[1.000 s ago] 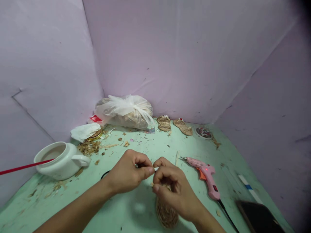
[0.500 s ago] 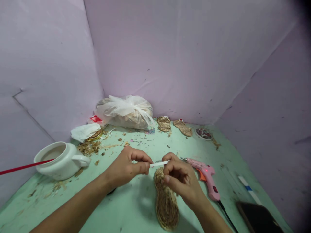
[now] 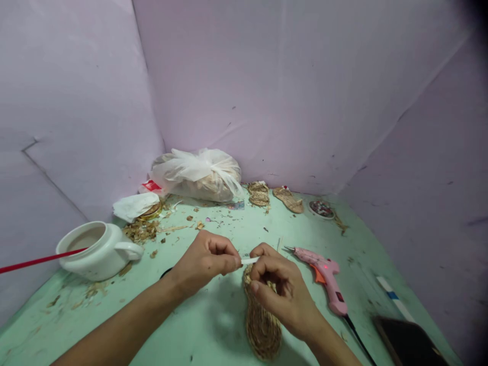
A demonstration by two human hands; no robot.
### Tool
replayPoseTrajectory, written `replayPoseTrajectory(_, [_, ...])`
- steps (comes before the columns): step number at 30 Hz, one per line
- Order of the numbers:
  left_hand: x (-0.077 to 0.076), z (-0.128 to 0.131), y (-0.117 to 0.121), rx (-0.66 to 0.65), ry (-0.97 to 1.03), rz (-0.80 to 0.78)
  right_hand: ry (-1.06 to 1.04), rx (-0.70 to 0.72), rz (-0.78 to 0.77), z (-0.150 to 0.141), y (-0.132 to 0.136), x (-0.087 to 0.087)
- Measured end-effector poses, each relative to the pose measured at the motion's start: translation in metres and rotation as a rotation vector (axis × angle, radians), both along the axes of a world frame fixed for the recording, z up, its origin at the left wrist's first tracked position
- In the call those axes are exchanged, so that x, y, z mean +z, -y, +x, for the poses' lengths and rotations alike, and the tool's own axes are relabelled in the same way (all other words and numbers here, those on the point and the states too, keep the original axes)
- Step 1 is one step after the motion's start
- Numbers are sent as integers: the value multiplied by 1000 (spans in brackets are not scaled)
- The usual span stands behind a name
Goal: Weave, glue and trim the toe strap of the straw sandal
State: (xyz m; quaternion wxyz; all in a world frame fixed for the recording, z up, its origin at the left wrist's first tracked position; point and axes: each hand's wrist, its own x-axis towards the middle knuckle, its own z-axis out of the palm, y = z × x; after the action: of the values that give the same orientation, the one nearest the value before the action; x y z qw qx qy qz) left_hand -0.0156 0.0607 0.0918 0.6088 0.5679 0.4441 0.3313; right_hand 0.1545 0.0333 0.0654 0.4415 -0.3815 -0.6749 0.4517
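A narrow white strip [image 3: 249, 261] is stretched between the fingertips of my two hands, a little above the table. My left hand [image 3: 213, 259] pinches its left end between thumb and forefinger. At the other end, my right hand [image 3: 276, 279] grips it with bent fingers. Beneath my right hand lies a sole-shaped piece of coiled, braided straw [image 3: 263, 330]; its middle is partly covered by the fingers. To the right rests a pink glue gun [image 3: 320, 272] with an orange trigger and a lit red light.
A white pot [image 3: 87, 251] with a red stick [image 3: 41, 262] stands at left. Behind are a tied plastic bag [image 3: 198, 175], two straw slippers [image 3: 258, 194] [image 3: 288, 200] and a dish of beads [image 3: 321, 209]. Dry scraps [image 3: 143, 231] litter the left. A dark phone-like object [image 3: 409, 340] lies front right.
My hands moved apart, exposing more of the white strip, then came slightly closer together again. More of the straw sole shows now than a second ago.
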Motion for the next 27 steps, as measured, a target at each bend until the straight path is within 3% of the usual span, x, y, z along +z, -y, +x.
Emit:
replayPoseTrajectory(6, [5, 6, 2, 64, -163, 13, 51, -9, 43, -3, 3, 1])
replayPoseTrajectory(11, [1, 5, 1, 75, -124, 32, 70, 9, 69, -5, 4, 1])
replayPoseTrajectory(15, [-2, 0, 1, 4, -47, 62, 83, 11, 85, -4, 3, 3])
replayPoseTrajectory(27, [4, 7, 1, 48, -206, 40, 118, 25, 86, -7, 5, 1])
